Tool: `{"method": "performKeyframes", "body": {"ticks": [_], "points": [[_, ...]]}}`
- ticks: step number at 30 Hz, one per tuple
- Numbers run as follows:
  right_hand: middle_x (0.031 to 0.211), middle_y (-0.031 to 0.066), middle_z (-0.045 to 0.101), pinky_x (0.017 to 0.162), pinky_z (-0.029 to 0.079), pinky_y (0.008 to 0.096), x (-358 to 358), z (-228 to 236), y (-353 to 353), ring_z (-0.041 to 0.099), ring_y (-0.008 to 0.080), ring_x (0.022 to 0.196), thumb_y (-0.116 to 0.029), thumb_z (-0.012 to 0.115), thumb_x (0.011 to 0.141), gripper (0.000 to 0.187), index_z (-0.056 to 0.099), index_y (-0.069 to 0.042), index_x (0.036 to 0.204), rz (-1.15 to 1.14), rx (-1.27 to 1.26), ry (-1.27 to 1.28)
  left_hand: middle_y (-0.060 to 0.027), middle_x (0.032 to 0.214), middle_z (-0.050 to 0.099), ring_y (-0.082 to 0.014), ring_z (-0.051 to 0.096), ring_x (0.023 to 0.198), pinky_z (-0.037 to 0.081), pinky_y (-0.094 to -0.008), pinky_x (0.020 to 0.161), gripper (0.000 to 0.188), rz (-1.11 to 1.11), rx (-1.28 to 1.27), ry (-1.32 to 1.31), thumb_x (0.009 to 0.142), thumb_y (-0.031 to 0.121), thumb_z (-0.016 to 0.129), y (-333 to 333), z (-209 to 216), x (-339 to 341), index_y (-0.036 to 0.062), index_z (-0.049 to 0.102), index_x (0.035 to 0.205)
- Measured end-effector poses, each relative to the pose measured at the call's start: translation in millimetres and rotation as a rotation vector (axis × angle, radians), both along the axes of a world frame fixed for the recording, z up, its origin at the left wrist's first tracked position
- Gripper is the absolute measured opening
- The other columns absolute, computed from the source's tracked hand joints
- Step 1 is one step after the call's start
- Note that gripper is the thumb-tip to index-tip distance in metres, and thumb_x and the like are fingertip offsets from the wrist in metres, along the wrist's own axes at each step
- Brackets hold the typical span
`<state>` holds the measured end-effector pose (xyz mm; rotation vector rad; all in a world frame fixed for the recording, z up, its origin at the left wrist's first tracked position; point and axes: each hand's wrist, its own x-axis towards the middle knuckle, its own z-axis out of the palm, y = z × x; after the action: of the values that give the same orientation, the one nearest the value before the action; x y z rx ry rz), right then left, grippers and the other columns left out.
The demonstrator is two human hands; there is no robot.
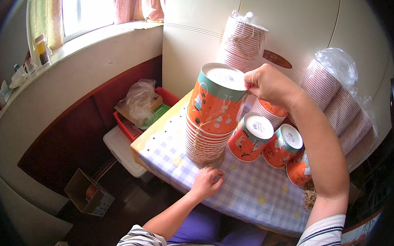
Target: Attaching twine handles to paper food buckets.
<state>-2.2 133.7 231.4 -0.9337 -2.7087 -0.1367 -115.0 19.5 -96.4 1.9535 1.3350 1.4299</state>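
Right hand (268, 84) up at the top rim of the tall nested stack of orange paper cups with teal bands and white bases (214, 115), fingers pinched on the rim edge and what looks like a thin twine strand (208, 121) running down across the stack. Left hand (207, 181) low at the stack's foot, fingers curled closed on the counter (249, 191), apparently gripping the twine's lower end; can't confirm, too fine to see.

Stack stands tilted, mouths down, bases up, near the middle of the counter, which wears a blue-and-white checked cloth with yellow dots.

Just right of the stack: three shorter orange cup stacks (269, 141) lying angled, touching each other. Behind them, against the cream wall, two long sleeves of red-striped white paper cups in clear plastic bags (334, 102). Left of the counter, lower down: red plastic crate (137, 121) holding a crumpled clear bag, a white lidded bin just beside it.
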Motion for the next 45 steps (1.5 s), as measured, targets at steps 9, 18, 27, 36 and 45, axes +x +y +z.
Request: {"method": "performKeyframes", "body": {"ticks": [9, 18, 27, 36, 45], "points": [[0.073, 0.0211, 0.06, 0.062, 0.048, 0.0359, -1, -1, -2, 0.06, 0.0321, 0.065, 0.0, 0.061, 0.076, 0.003, 0.061, 0.001, 0.078, -0.052, -0.006, -0.044, -0.0134, 0.083, 0.064, -0.0328, 0.061, 0.081, 0.048, -0.0412, 0.073, 0.012, -0.004, 0.015, 0.004, 0.076, 0.014, 0.065, 0, 5, 0, 0.0042, 0.066, 0.083], [0.075, 0.0203, 0.062, 0.065, 0.049, 0.0394, -3, -3, -7, 0.062, 0.035, 0.071, -0.003, 0.06, 0.077, 0.003, 0.061, -0.001, 0.079, -0.08, 0.038, -0.083, -0.0129, 0.084, 0.064, -0.0324, 0.061, 0.082, 0.048, -0.0408, 0.073, 0.013, 0.004, 0.021, 0.023, 0.075, 0.013, 0.065, -1, 3, 0, 0.0048, 0.066, 0.084], [0.079, 0.0197, 0.063, 0.068, 0.049, 0.042, 2, -14, 3, 0.062, 0.0369, 0.076, -0.003, 0.06, 0.076, 0.004, 0.062, -0.002, 0.08, -0.045, 0.09, -0.056, -0.0127, 0.083, 0.063, -0.0326, 0.06, 0.083, 0.048, -0.0416, 0.073, 0.011, -0.011, 0.029, 0.016, 0.074, 0.012, 0.064, -1, 3, 0, 0.0042, 0.065, 0.082], [0.084, 0.0184, 0.063, 0.069, 0.05, 0.0399, 11, -19, 3, 0.063, 0.0348, 0.077, -0.002, 0.062, 0.073, 0.013, 0.061, 0.0, 0.086, 0.026, 0.099, -0.014, -0.0121, 0.085, 0.064, -0.0317, 0.061, 0.084, 0.048, -0.0405, 0.075, 0.012, -0.004, 0.006, 0.043, 0.075, 0.014, 0.065, -2, 5, 1, 0.0059, 0.066, 0.084], [0.096, 0.0138, 0.063, 0.08, 0.05, 0.0401, 19, -24, -16, 0.063, 0.031, 0.087, -0.012, 0.062, 0.073, 0.024, 0.065, -0.003, 0.095, 0.032, 0.094, 0.087, -0.0134, 0.081, 0.063, -0.0329, 0.06, 0.081, 0.048, -0.0415, 0.072, 0.01, -0.001, 0.031, 0.019, 0.074, 0.012, 0.064, -1, 5, -1, 0.0037, 0.066, 0.081]]}}
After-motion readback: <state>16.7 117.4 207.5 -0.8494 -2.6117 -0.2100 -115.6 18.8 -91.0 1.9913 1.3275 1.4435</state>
